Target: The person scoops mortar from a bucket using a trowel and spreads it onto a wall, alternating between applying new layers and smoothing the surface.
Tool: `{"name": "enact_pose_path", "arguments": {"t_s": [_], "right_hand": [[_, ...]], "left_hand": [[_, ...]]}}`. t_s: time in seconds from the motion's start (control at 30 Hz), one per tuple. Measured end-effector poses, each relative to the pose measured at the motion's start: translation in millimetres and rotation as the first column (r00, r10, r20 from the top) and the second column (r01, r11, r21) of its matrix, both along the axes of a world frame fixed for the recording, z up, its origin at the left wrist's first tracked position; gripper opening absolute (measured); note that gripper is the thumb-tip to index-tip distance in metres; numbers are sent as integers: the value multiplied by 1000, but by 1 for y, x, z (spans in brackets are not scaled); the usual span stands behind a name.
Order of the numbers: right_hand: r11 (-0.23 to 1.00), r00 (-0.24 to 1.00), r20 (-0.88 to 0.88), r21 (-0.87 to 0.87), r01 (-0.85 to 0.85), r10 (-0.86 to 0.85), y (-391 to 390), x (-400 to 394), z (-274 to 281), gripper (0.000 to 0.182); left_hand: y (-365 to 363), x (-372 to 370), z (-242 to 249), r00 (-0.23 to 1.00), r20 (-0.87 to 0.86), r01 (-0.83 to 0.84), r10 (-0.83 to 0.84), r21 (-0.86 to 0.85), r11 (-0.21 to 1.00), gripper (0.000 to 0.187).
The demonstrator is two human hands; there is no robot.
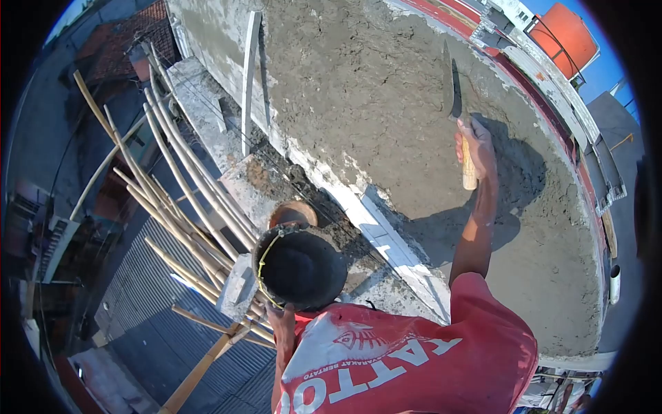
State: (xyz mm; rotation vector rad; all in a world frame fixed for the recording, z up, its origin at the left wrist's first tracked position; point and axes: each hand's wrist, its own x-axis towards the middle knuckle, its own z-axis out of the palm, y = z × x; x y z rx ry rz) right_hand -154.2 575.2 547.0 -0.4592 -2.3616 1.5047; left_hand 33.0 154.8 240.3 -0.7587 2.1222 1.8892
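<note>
My right hand (476,146) is closed round the wooden handle of a trowel (469,162), its narrow blade lying against or close over the wet grey mortar on the wall (358,90). Lower down, my left hand (281,323) grips the rim of a black bucket (321,272) with a yellowish handle. The bucket's inside is dark, and its contents cannot be made out. Beside it sits a round brown bowl (294,212) on the ledge. A row of pale blocks (386,238) runs along the foot of the mortared surface.
Bamboo poles (186,172) fan out at the left above a corrugated roof (152,297). A pale wooden strip (249,83) leans on the wall. Rough concrete (207,103) forms the ledge. An orange tank (565,40) stands beyond the wall at the upper right.
</note>
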Motion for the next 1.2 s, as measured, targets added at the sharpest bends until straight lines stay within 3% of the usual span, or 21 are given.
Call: {"name": "enact_pose_path", "arguments": {"t_s": [0.07,0.1,0.17,0.23,0.3,0.37,0.43,0.5,0.53,0.57,0.63,0.7,0.77,0.8,0.9,1.0,1.07,1.17,1.2], "right_hand": [[979,965,204,85,-184,164,-15,41,-28,22],[980,949,261,41,-195,178,-26,55,-51,22],[770,832,289,321,-551,474,-57,74,-113,20],[548,631,551,335,-766,546,-90,91,-186,24],[221,651,535,656,-722,539,-128,115,-251,25],[-83,723,515,836,-543,459,-160,116,-329,26],[-99,748,416,897,-431,518,-178,115,-359,22],[23,703,456,831,-556,546,-199,135,-368,21],[89,561,620,624,-776,549,-208,142,-367,27],[86,555,620,620,-779,555,-209,152,-363,27],[195,378,689,332,-923,619,-204,153,-347,30],[238,398,600,331,-913,694,-178,150,-350,28],[317,402,555,248,-915,728,-156,139,-319,26],[314,404,551,254,-915,730,-149,138,-312,26],[410,511,614,312,-857,602,-138,137,-284,27],[532,584,585,284,-797,563,-128,120,-220,25],[521,617,506,337,-784,602,-110,99,-182,31],[563,655,310,339,-753,689,-98,49,-98,32],[661,630,368,53,-749,684,-102,31,-54,29]], "left_hand": [[6,-3,12,997,-25,-62,66,140,988,44],[6,-2,20,1000,-3,-11,12,116,993,42],[3,-4,25,998,46,44,-47,64,997,40],[7,-2,30,988,147,55,-54,-2,998,43],[11,1,24,996,49,73,-72,-19,997,44],[11,7,18,991,75,118,-113,-59,991,46],[15,11,24,989,81,126,-123,-37,991,46],[17,11,22,988,56,145,-142,-55,988,46],[17,16,22,985,43,170,-167,-70,983,46],[19,20,23,986,47,164,-161,-73,984,46],[22,15,29,984,84,166,-158,-101,981,47],[23,16,38,989,42,146,-142,-110,983,47],[23,16,41,997,56,49,-52,65,997,45],[23,18,36,998,48,46,-49,64,997,45],[23,23,25,999,45,-13,9,82,997,43],[21,18,30,998,46,-37,30,149,988,44],[25,10,34,999,-28,-17,25,258,966,45],[25,2,55,993,117,14,-28,126,992,42],[23,7,33,1000,-18,20,-17,191,981,42]]}}
